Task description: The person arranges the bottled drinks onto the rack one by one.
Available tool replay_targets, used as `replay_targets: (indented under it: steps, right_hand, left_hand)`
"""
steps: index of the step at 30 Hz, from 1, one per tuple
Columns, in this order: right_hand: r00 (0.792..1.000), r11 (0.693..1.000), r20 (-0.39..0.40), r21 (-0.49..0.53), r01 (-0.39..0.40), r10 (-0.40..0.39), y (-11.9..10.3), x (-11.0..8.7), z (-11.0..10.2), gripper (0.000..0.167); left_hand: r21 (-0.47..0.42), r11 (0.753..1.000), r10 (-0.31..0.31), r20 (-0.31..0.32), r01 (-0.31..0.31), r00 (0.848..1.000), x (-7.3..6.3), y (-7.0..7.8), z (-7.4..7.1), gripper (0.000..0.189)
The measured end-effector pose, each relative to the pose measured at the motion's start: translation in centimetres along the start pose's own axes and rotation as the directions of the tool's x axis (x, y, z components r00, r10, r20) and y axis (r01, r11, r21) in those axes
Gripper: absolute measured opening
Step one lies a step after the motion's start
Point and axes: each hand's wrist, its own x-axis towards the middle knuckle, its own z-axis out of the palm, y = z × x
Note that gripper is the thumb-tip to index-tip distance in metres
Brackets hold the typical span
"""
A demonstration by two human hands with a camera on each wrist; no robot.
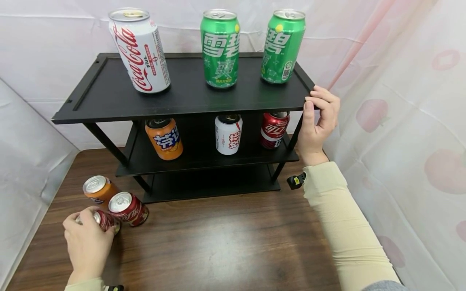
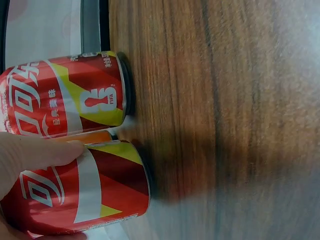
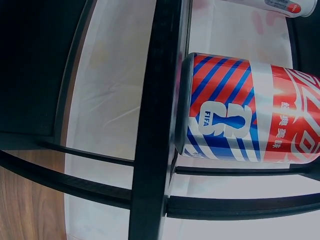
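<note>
With our left hand (image 1: 87, 238) we grasp a red-and-white cylindrical metal can (image 2: 87, 192), long axis roughly upright, front-left of the black three-tier shelf (image 1: 185, 76), whose far-off right end our right hand (image 1: 321, 119) grips.

Left hand (image 1: 87, 240) and right hand (image 1: 318, 128) bare. Right sleeve (image 1: 351, 230) pale cream, creased, wide cuff (image 1: 322, 177), grey fabric (image 1: 386, 286) at the far end; small black wrist unit (image 1: 294, 181), yellow mark. Left sleeve (image 1: 84, 285) also cream, black unit (image 1: 116, 288) mostly cropped.
</note>
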Motion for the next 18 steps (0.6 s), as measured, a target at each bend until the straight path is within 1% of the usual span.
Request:
replay_targets:
  steps: [4, 9, 13, 18]
  right_hand:
    - [1.000, 1.000, 0.001, -0.006, 0.004, -0.004, 0.0, 0.0, 0.0, 0.043]
    - [1.000, 1.000, 0.000, -0.004, 0.003, -0.003, 0.1, 0.0, 0.0, 0.043]
    - [1.000, 1.000, -0.001, 0.002, 0.003, -0.003, 0.2, 0.0, 0.0, 0.043]
    - [1.000, 1.000, -0.003, 0.005, 0.003, -0.003, 0.2, -0.1, 0.0, 0.043]
  left_hand:
    - [0.003, 0.998, 0.063, -0.034, -0.063, 0.997, -0.5, 0.1, 0.3, 0.071]
    - [-0.009, 0.992, 0.122, -0.087, -0.124, 0.989, -1.2, 0.2, 0.5, 0.068]
    - [-0.022, 0.989, 0.142, -0.094, -0.145, 0.985, -1.7, 0.2, 0.5, 0.066]
    - [-0.029, 0.991, 0.129, -0.073, -0.132, 0.989, -2.1, 0.4, 0.4, 0.066]
